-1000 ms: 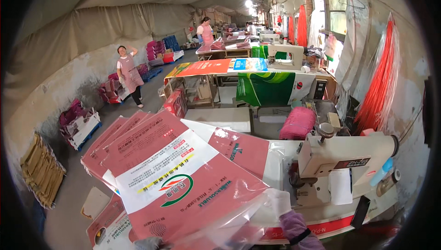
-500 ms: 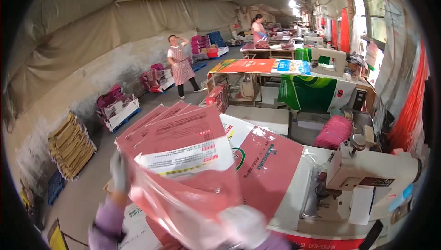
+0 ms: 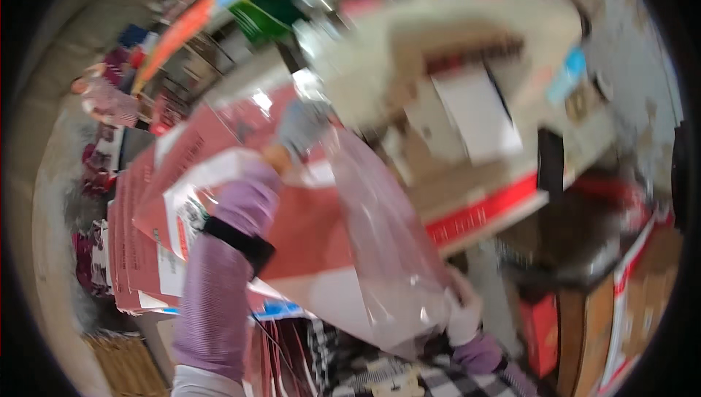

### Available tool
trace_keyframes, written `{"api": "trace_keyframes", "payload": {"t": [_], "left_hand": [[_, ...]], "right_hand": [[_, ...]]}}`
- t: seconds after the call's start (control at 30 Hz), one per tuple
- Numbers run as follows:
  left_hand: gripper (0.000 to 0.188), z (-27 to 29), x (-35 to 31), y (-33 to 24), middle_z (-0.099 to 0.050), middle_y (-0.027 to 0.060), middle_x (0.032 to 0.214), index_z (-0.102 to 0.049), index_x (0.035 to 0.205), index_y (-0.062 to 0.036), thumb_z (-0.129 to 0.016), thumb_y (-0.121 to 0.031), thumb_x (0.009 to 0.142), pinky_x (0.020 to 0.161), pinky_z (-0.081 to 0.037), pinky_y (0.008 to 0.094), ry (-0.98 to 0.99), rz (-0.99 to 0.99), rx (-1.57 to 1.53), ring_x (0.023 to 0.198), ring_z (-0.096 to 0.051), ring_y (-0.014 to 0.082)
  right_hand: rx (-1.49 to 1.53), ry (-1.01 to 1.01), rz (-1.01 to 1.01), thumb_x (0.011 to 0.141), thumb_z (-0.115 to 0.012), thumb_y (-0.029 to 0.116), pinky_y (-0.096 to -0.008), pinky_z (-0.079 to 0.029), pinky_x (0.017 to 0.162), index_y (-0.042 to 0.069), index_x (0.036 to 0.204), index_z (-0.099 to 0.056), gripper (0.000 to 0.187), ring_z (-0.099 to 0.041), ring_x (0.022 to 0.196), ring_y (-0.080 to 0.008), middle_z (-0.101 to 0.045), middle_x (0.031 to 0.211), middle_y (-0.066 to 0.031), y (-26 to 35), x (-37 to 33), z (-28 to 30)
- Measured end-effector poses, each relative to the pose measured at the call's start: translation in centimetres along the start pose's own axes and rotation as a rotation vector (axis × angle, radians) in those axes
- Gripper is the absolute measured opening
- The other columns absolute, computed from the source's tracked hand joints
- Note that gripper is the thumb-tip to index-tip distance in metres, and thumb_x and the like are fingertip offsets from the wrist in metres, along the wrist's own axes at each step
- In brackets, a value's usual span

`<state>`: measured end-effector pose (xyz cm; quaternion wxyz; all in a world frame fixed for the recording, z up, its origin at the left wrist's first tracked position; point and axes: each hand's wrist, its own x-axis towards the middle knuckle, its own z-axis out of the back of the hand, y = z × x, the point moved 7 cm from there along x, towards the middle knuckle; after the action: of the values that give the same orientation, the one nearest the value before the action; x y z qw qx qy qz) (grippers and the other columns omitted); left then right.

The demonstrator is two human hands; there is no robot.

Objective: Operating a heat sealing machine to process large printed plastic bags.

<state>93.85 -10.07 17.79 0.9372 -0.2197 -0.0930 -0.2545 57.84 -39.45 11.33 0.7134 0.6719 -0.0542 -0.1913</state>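
Note:
A pinkish, see-through plastic film (image 3: 387, 244), like a bag liner, stretches between my two hands. My left hand (image 3: 303, 130), in a grey glove and blurred, grips its far end close to the sewing machine (image 3: 504, 21). At the near end, low by my lap, my right hand (image 3: 465, 309) in a pale glove is closed on the film. Beneath my left forearm lie pink-and-white printed sacks (image 3: 303, 229), fanned out in a pile toward the left. The film partly covers the uppermost sack.
The machine stands on a table with a red front strip (image 3: 482, 211). Right of it are a dark stool seat (image 3: 562, 236) and cardboard boxes (image 3: 639, 302). A co-worker in pink (image 3: 109, 98) stands at far left. Brown sacks (image 3: 124, 364) lie at lower left.
My view has swung down and right. My left hand has moved from the pile's left edge to beside the machine; my right hand has drawn the film back toward my lap.

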Motion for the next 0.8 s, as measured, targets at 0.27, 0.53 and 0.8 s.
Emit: {"api": "trace_keyframes", "payload": {"t": [0.27, 0.53, 0.8], "left_hand": [[0.01, -5.6, -4.1, -3.2, -0.066, 0.0087, 0.075, -0.072, 0.078, -0.0175, -0.068, -0.026, 0.074, 0.062, -0.053, 0.0387, -0.006, -0.358, 0.622, 0.072, -0.067, 0.0257], [0.026, -2.3, -3.7, -8.3, -0.066, 0.0076, 0.099, -0.068, 0.107, -0.0165, -0.058, -0.018, 0.083, 0.074, -0.051, 0.0394, 0.363, -0.073, 0.783, 0.09, -0.065, 0.0275], [0.028, 1.4, -16.5, -13.4, -0.067, 0.0084, 0.082, -0.067, 0.105, -0.0059, -0.063, -0.02, 0.081, 0.07, -0.051, 0.0438, 0.926, -0.346, 0.685, 0.081, -0.067, 0.0247]], "right_hand": [[-0.479, 0.418, 0.158, 0.081, -0.065, 0.008, -0.0365, -0.051, 0.063, 0.009, 0.112, -0.071, 0.032, -0.065, 0.067, -0.0281, -0.069, 0.079, -0.0119, -7.2, 1.3, 0.8], [-0.115, 0.504, -0.198, 0.088, -0.053, 0.001, -0.0303, -0.054, 0.075, 0.003, 0.123, -0.061, 0.036, -0.071, 0.085, -0.0188, -0.072, 0.098, -0.0156, -3.1, -0.5, -0.7], [-0.544, 0.348, 0.39, 0.093, -0.055, 0.018, -0.0409, -0.051, 0.061, 0.013, 0.134, -0.052, 0.041, -0.064, 0.067, -0.037, -0.068, 0.09, -0.0181, 2.0, 8.8, -12.7]]}}
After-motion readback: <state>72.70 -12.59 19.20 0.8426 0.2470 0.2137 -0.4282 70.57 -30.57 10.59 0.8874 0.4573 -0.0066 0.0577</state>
